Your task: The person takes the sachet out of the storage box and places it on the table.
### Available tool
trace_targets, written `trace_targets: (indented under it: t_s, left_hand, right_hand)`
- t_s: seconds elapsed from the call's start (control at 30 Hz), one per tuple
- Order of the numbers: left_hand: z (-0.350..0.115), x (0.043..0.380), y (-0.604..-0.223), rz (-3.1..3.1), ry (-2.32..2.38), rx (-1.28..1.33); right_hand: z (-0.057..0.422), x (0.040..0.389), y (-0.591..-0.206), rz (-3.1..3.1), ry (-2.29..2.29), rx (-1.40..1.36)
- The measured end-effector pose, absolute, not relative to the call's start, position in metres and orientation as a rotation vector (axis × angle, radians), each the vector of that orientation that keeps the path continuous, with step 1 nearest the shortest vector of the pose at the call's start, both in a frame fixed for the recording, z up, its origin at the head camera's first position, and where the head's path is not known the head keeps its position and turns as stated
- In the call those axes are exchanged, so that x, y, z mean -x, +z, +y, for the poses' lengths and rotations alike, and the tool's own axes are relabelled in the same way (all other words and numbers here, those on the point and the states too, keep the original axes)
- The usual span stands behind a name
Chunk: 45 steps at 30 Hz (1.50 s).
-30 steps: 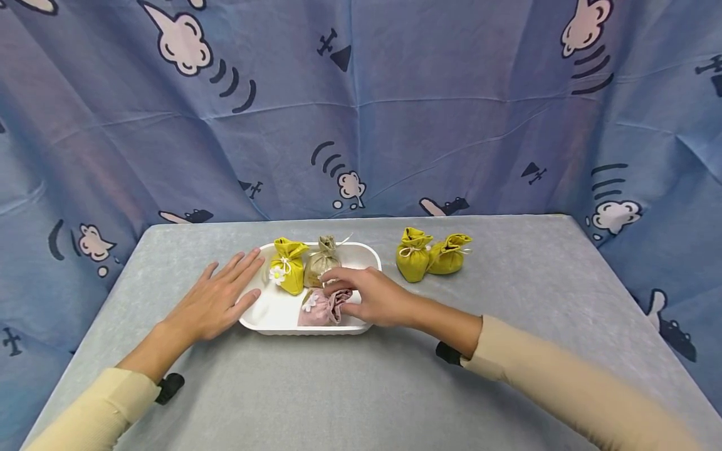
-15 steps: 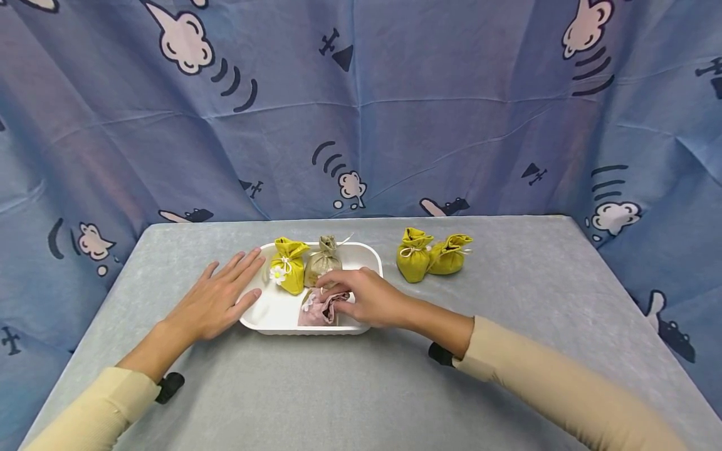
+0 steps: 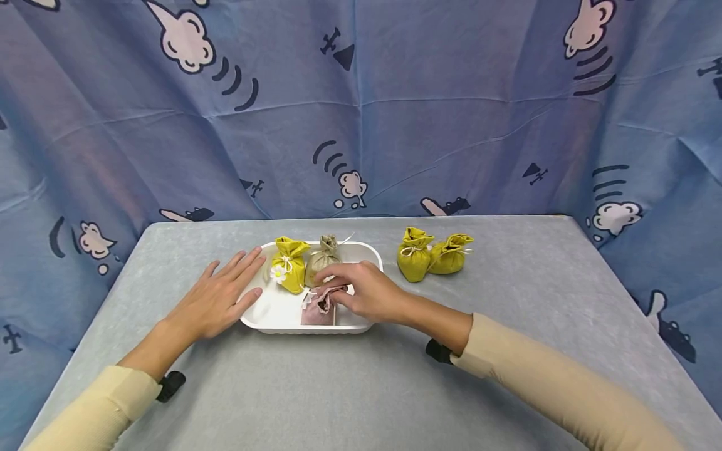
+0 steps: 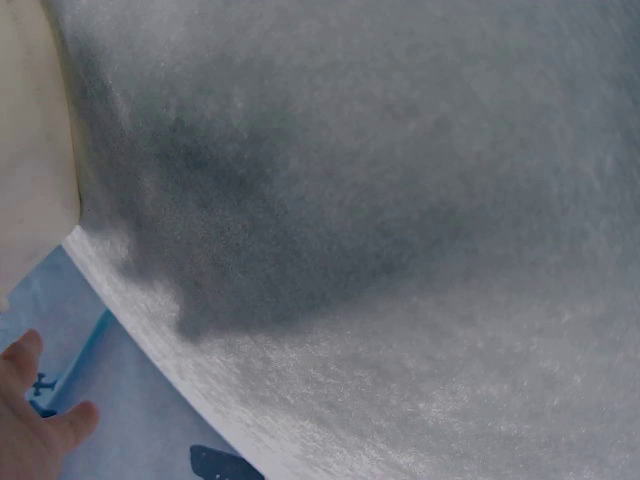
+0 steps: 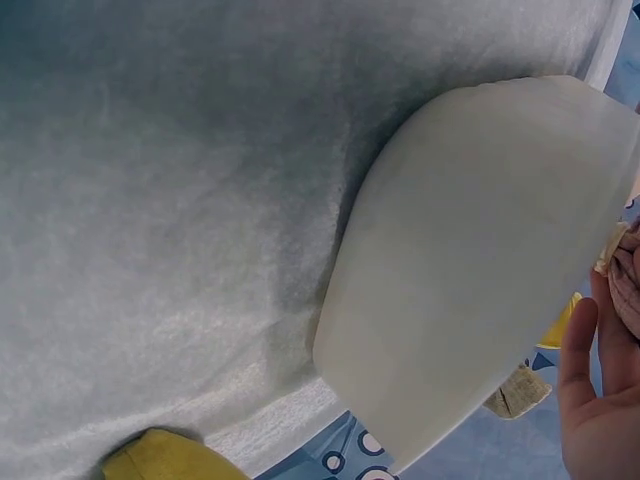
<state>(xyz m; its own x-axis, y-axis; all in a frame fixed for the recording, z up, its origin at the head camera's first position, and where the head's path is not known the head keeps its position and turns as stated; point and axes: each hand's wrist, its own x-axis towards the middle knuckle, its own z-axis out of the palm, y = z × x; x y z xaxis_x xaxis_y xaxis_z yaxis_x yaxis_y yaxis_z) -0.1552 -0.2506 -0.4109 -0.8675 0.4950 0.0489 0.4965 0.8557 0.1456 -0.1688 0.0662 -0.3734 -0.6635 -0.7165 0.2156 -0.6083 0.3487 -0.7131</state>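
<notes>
A small pink drawstring pouch [image 3: 318, 314] with a white flower stands in the front of the white tray [image 3: 276, 318]. My right hand [image 3: 369, 293] pinches its gathered top between thumb and fingers; in the right wrist view only an edge of the pink pouch [image 5: 627, 285] shows beside the hand [image 5: 605, 425]. Behind it in the tray stand a yellow pouch [image 3: 291, 269] with a white flower and a beige pouch [image 3: 321, 262], partly hidden by my fingers. My left hand [image 3: 217, 302], fingers straight, rests at the tray's left end.
To the right of the tray, two yellow pouches [image 3: 414, 255] sit together on the grey table [image 3: 338, 388], the right one leaning. A blue patterned curtain [image 3: 395, 125] hangs behind the table's back edge.
My right hand has shifted slightly left, drawing the pink pouch's top leftward and up, so the pouch stands more upright. The left hand has stayed in place.
</notes>
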Motion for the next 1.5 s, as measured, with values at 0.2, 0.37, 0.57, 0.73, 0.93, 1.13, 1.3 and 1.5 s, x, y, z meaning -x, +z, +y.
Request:
trace_targets:
  t_s: [0.2, 0.37, 0.57, 0.73, 0.93, 1.13, 1.3, 1.5]
  left_hand:
    - [-0.25, 0.155, -0.411, -3.022, -0.24, 0.801]
    - [-0.25, 0.155, -0.411, -3.017, -0.234, 0.802]
    - [-0.249, 0.155, -0.411, -3.014, -0.23, 0.803]
    - [-0.249, 0.155, -0.411, -3.021, -0.233, 0.801]
    - [-0.248, 0.155, -0.411, -3.027, -0.233, 0.797]
    - [-0.248, 0.155, -0.41, -3.026, -0.229, 0.798]
    - [-0.248, 0.154, -0.408, -3.016, -0.231, 0.801]
    - [-0.248, 0.153, -0.408, -3.0, -0.243, 0.804]
  right_hand:
    - [0.067, 0.17, -0.37, 2.454, -1.244, 1.224]
    - [0.069, 0.172, -0.364, 2.459, -1.259, 1.259]
    - [0.073, 0.172, -0.357, 2.464, -1.268, 1.271]
    - [0.078, 0.173, -0.351, 2.481, -1.241, 1.251]
    - [0.085, 0.175, -0.341, 2.498, -1.225, 1.262]
    - [0.093, 0.177, -0.332, 2.512, -1.223, 1.252]
    - [0.096, 0.176, -0.325, 2.533, -1.228, 1.228]
    - [0.103, 0.177, -0.316, 2.585, -1.229, 1.222]
